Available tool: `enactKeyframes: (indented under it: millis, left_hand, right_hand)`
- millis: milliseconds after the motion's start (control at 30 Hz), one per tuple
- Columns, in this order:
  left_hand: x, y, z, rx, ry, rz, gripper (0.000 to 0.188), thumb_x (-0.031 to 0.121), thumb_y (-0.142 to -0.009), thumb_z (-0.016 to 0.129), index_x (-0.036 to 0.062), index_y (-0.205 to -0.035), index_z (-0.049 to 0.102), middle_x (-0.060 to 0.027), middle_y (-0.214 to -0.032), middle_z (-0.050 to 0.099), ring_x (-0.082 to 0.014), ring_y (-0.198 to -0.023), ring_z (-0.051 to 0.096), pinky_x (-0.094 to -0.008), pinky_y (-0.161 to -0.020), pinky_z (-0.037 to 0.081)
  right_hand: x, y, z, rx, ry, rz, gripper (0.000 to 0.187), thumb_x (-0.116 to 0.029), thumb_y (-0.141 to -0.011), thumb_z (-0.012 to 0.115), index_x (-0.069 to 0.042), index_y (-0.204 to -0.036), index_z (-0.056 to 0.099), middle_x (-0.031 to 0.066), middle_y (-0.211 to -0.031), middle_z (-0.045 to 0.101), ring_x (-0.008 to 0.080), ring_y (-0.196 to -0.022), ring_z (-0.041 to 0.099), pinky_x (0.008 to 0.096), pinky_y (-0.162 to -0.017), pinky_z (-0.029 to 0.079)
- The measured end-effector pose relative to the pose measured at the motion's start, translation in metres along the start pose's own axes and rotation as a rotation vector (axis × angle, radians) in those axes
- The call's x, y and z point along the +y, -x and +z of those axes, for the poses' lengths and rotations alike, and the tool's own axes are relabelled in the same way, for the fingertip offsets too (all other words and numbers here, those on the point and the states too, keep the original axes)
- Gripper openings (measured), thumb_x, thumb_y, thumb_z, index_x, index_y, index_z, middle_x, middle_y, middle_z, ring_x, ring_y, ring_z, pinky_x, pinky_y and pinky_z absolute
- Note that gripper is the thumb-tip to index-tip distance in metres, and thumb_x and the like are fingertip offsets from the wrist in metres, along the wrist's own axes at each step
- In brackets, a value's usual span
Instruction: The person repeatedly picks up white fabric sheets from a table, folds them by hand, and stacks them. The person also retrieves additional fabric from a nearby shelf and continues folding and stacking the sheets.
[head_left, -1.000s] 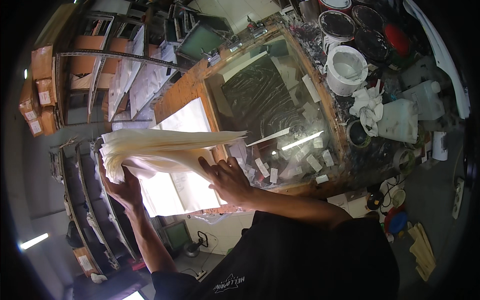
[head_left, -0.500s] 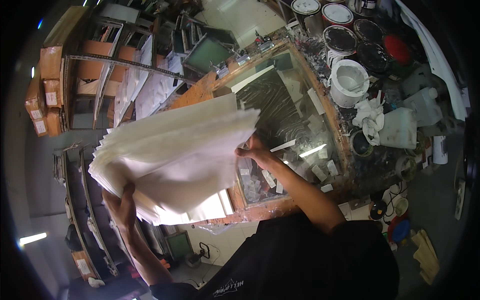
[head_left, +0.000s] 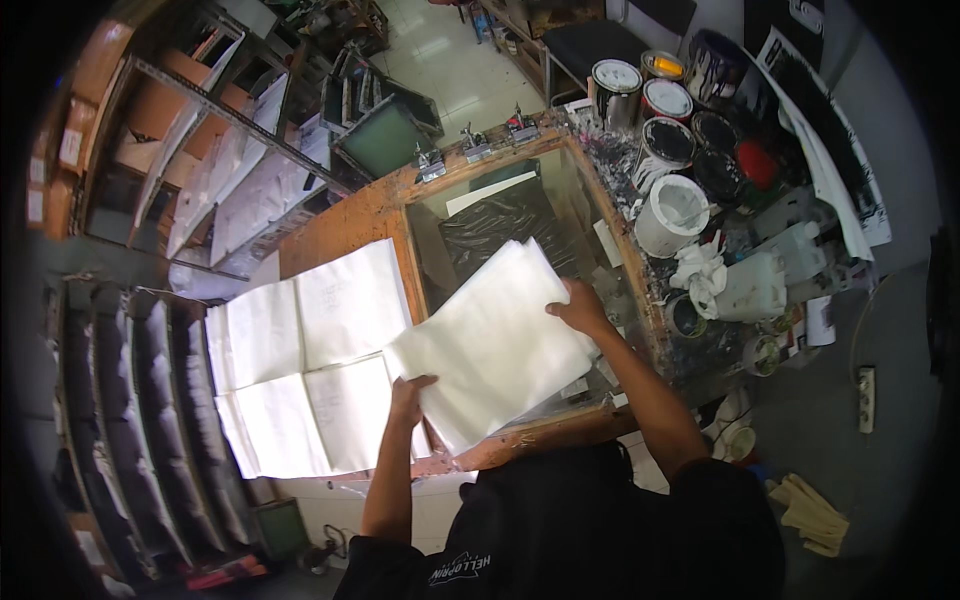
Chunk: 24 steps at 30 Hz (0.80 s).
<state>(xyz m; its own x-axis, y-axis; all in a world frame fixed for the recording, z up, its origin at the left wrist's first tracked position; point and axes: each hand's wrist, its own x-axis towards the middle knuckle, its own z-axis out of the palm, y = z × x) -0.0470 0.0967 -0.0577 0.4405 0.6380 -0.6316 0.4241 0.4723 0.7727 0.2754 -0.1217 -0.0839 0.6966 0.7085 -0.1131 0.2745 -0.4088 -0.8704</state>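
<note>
Both my hands hold a floppy stack of white sheets (head_left: 500, 350), fabric or paper, I cannot tell which. It lies tilted across the glass panel (head_left: 455, 225) of the wooden table. My left hand (head_left: 406, 398) grips its near left edge, thumb on top. At the right edge, my right hand (head_left: 582, 308) pinches it with the thumb on top and fingers underneath. Several more stacks of white sheets (head_left: 345, 305) lie side by side on the left part of the table, with faint marks on some. Black plastic film (head_left: 500, 228) shows beyond the held stack.
Metal clamps (head_left: 475, 143) line the table's far edge. Paint cans (head_left: 668, 142), a white bucket (head_left: 672, 215) and plastic jugs (head_left: 755, 285) crowd the right side. Metal racks (head_left: 200, 100) stand at the left, with green-faced frames (head_left: 385, 135) beyond the table.
The held stack has moved right and lower, from above the table's left part to over the glass panel. My left hand came right with it. The stacks on the left are now uncovered.
</note>
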Motion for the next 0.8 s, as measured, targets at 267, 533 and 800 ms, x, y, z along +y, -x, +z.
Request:
enactKeyframes:
  millis: [267, 533, 800]
  left_hand:
    - [-0.021, 0.020, 0.034, 0.123, 0.073, 0.185, 0.050, 0.003, -0.077, 0.069, -0.0075, -0.123, 0.051, -0.0165, -0.105, 0.064, -0.0250, -0.088, 0.064, -0.0338, -0.076, 0.054]
    - [-0.052, 0.012, 0.043, 0.137, 0.133, 0.323, 0.047, -0.002, -0.077, 0.061, -0.0078, -0.123, 0.050, -0.0158, -0.102, 0.064, -0.0242, -0.088, 0.063, -0.0348, -0.075, 0.053]
    - [-0.043, 0.016, 0.041, 0.056, 0.354, 0.155, 0.053, -0.003, -0.078, 0.062, -0.0053, -0.128, 0.044, -0.0183, -0.110, 0.061, -0.0296, -0.093, 0.064, -0.0392, -0.079, 0.055]
  right_hand:
    - [0.018, -0.015, -0.017, 0.163, 0.339, 0.103, 0.025, -0.027, -0.084, 0.066, -0.002, -0.085, 0.070, 0.0217, -0.083, 0.067, 0.0413, -0.082, 0.064, 0.0477, -0.074, 0.049]
    - [-0.048, -0.037, -0.096, 0.533, 0.670, 0.002, 0.013, -0.021, -0.088, 0.061, -0.012, -0.090, 0.069, 0.0172, -0.085, 0.068, 0.0393, -0.082, 0.066, 0.0492, -0.072, 0.051]
    - [-0.281, 0.002, -0.184, 0.529, 0.970, -0.550, 0.015, -0.014, -0.094, 0.056, -0.001, -0.095, 0.065, 0.0177, -0.078, 0.066, 0.0337, -0.070, 0.065, 0.0408, -0.064, 0.049]
